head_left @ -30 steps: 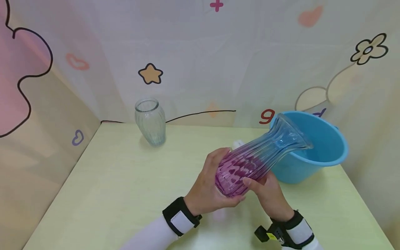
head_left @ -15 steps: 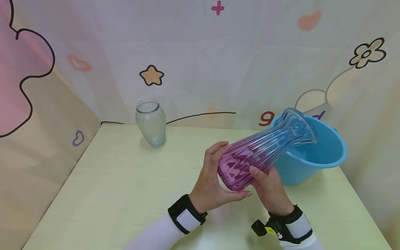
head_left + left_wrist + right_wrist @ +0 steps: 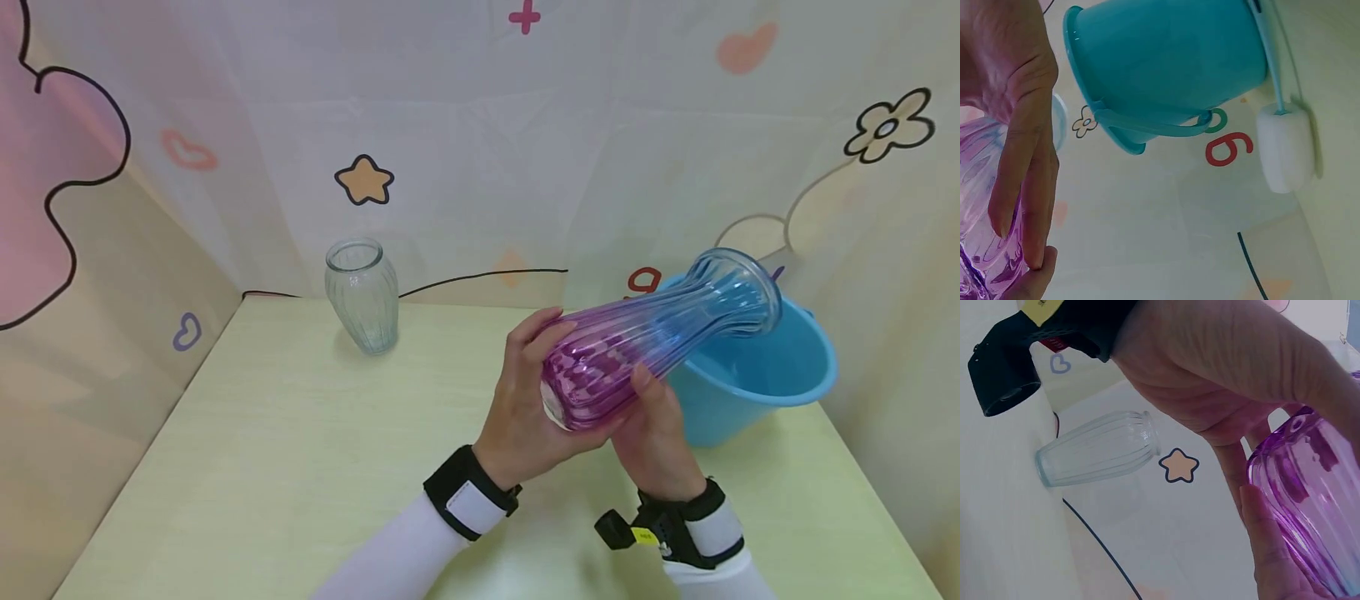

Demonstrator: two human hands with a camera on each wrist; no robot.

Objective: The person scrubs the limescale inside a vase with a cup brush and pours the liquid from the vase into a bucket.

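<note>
Left fingers (image 3: 551,338) and right fingers (image 3: 651,392) curl round a tilted, ribbed glass vase (image 3: 637,342) near a smooth bucket (image 3: 712,408).

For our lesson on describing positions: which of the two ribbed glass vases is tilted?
The purple-and-blue ribbed glass vase, slanting in the person's hands; the clear ribbed glass vase stands upright on the pale table.

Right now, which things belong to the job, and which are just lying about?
In use, apparently:
purple-blue vase, held tilted
blue bucket, probably; the vase leans toward it

Seemingly idle:
clear vase, standing untouched
white-headed stick, near the bucket
</note>
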